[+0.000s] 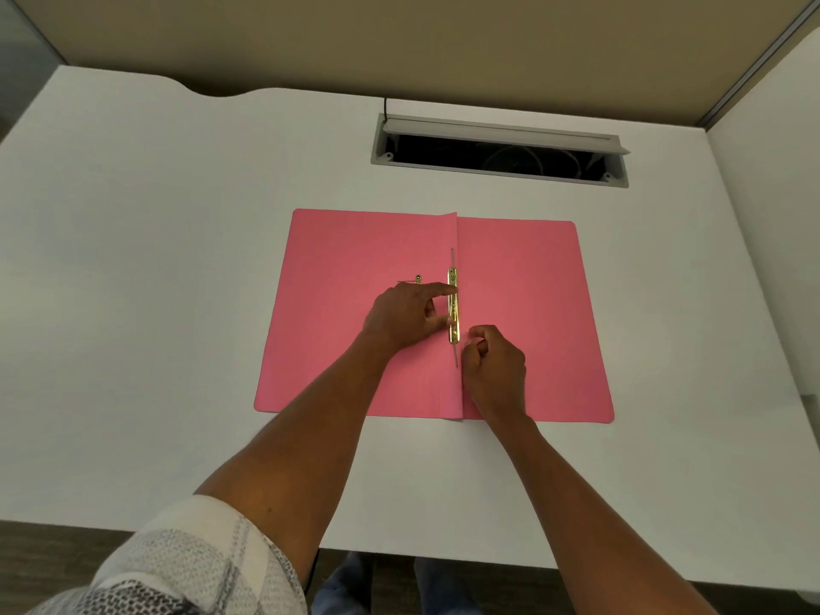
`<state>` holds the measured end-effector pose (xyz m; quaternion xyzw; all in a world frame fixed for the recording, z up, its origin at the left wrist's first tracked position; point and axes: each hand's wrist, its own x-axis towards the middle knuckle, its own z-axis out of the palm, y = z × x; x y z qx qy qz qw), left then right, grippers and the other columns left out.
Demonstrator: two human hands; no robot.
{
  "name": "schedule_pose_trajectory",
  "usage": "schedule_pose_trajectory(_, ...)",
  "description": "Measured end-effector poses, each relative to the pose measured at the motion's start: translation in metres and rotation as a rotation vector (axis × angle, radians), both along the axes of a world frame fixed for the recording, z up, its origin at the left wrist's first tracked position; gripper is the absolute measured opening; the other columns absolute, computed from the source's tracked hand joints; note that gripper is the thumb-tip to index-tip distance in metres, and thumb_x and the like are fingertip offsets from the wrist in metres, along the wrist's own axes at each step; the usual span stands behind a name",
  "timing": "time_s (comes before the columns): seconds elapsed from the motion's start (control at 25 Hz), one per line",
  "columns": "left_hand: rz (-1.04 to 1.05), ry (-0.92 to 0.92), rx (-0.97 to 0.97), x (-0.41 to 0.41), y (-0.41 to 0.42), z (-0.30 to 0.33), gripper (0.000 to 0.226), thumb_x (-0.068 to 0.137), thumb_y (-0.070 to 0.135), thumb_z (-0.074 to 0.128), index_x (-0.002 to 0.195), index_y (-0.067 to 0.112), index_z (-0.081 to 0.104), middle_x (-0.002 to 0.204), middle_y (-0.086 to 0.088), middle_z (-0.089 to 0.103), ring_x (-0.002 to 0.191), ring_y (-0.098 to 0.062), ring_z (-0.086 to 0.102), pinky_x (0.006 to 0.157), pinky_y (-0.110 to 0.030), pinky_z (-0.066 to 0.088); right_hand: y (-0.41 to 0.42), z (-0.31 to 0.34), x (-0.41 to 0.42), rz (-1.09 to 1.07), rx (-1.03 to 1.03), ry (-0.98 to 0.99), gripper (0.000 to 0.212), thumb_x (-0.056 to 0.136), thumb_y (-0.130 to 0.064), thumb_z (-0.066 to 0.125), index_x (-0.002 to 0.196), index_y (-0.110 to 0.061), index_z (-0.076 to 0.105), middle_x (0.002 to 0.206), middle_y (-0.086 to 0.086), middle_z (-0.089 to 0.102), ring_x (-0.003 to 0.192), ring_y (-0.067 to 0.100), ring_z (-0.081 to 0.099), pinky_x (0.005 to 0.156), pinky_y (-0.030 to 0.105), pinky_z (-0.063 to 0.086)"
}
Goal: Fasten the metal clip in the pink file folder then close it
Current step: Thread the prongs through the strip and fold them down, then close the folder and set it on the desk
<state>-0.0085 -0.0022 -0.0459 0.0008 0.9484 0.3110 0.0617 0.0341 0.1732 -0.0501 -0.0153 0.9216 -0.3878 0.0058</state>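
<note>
You're pinning the clip [453,306] w/ your left hand [401,315], fingers pressing it so the folder [523,304] lies flat; right hand [494,364] is clenched, maybe pinching the prong, can't tell.

I see the file folder [532,312] lying open on the table [155,304], about midway across it. The metal clip [453,306] lies along the folder's centre fold. My left hand [406,315] rests on the folder's left leaf, fingertips touching the clip from the left. My right hand [494,366] sits just right of the fold, beside the clip's near end. A small loose metal piece [415,280] lies on the left leaf, behind my left hand. Beyond the folder, a cable slot [499,153] is set in the table.
</note>
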Motion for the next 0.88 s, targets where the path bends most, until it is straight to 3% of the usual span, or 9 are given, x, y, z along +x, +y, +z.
schedule_pose_trajectory(0.16, 0.122, 0.068, 0.077, 0.012, -0.016, -0.001, 0.034, 0.087, 0.026, 0.069, 0.121, 0.025, 0.068, 0.095, -0.001, 0.074, 0.084, -0.018, 0.068, 0.081, -0.034, 0.056, 0.002, 0.001, -0.013, 0.041, 0.081, 0.02, 0.022, 0.096, -0.013, 0.052, 0.113, -0.009, 0.066, 0.106, 0.008, 0.073, 0.094, 0.024, 0.066, 0.086, 0.033, 0.053)
schedule_pose_trajectory(0.28, 0.252, 0.06, -0.041, 0.024, -0.046, 0.004, 0.031, 0.091, 0.026, 0.064, 0.121, 0.023, 0.066, 0.105, -0.002, 0.069, 0.094, -0.022, 0.065, 0.084, -0.037, 0.054, 0.003, 0.002, -0.023, 0.135, 0.227, 0.074, 0.024, 0.097, -0.018, 0.05, 0.114, -0.011, 0.065, 0.114, 0.007, 0.069, 0.103, 0.025, 0.06, 0.091, 0.037, 0.049)
schedule_pose_trajectory(0.48, 0.409, -0.091, -0.347, 0.043, -0.085, 0.011, 0.055, 0.09, 0.041, 0.061, 0.138, 0.017, 0.048, 0.141, -0.011, 0.044, 0.126, -0.034, 0.043, 0.102, -0.049, 0.039, 0.001, -0.001, -0.03, 0.244, 0.487, 0.121, 0.026, 0.099, -0.025, 0.045, 0.111, -0.013, 0.065, 0.119, 0.006, 0.065, 0.104, 0.027, 0.057, 0.087, 0.039, 0.048)
schedule_pose_trajectory(0.76, 0.673, -0.251, -0.29, 0.049, -0.094, 0.022, 0.06, 0.095, 0.047, 0.05, 0.142, 0.012, 0.037, 0.144, -0.019, 0.036, 0.131, -0.041, 0.034, 0.106, -0.053, 0.03, -0.002, -0.007, -0.036, 0.275, 0.479, 0.095, 0.029, 0.099, -0.021, 0.043, 0.117, -0.013, 0.065, 0.112, 0.012, 0.061, 0.095, 0.029, 0.054, 0.083, 0.037, 0.044)
schedule_pose_trajectory(0.88, 0.729, -0.283, -0.284, 0.046, -0.097, 0.028, 0.059, 0.095, 0.046, 0.051, 0.14, 0.01, 0.038, 0.138, -0.02, 0.041, 0.128, -0.041, 0.037, 0.104, -0.051, 0.032, 0.002, -0.009, -0.032, 0.246, 0.559, 0.12, 0.03, 0.099, -0.027, 0.043, 0.121, -0.019, 0.061, 0.125, 0.01, 0.059, 0.111, 0.031, 0.053, 0.089, 0.041, 0.045)
